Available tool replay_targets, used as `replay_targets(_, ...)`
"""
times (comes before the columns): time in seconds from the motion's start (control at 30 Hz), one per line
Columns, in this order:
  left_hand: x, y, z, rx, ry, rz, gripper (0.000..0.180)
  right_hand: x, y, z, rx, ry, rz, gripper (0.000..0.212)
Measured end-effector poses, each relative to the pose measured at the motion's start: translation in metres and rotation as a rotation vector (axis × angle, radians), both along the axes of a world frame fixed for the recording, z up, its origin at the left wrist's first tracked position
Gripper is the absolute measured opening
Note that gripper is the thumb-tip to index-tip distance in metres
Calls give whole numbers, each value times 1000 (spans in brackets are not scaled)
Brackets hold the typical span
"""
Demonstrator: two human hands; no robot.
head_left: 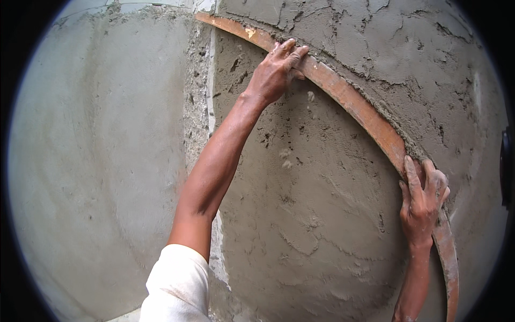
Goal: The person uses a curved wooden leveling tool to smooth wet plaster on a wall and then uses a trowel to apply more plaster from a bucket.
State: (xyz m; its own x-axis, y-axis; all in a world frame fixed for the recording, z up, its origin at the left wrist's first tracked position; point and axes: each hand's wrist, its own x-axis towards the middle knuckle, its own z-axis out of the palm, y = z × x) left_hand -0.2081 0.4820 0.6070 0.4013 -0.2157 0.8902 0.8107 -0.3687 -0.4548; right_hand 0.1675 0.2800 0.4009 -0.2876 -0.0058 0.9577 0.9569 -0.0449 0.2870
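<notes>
A long reddish-brown screed board [351, 102] lies against wet grey plaster [322, 209], running from the upper left down to the lower right. Wet mortar has gathered along its upper edge. My left hand [276, 70] grips the board in its upper part, fingers over the top edge. Lower down, at the right, my right hand [424, 196] is closed round the same board, its fingers reaching over the mortar-covered edge. The board's lower end runs out of the picture.
To the left is a smoother, paler wall section [102, 161]. A rough vertical strip [198, 102] with a light edge divides it from the wet plaster. Cracks and ridges mark the plaster [370, 32] above the board. Something dark [505, 166] shows at the right rim.
</notes>
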Motion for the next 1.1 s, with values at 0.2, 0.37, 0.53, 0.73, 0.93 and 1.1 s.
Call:
replay_targets(0.2, 66, -54, -154, -158, -5, -90, 77, 66, -47, -147, -114, -9, -52, 46)
replay_targets(0.37, 102, -77, -247, -210, -35, -155, 65, 113, -66, -253, -178, -7, -82, 43)
replay_targets(0.53, 91, -67, -231, -223, -45, -166, 67, 94, -54, -236, -192, 48, -85, 45)
replay_targets(0.73, 64, -28, -111, -66, -56, -192, 66, 53, -28, -113, -38, -6, -65, 44)
replay_targets(0.93, 27, -1, 15, 78, 11, -130, 56, 1, 0, -4, 48, 43, -35, 55)
replay_targets(1.1, -10, 29, 90, 50, -36, -71, 52, -26, 29, 77, 120, -1, 10, 58)
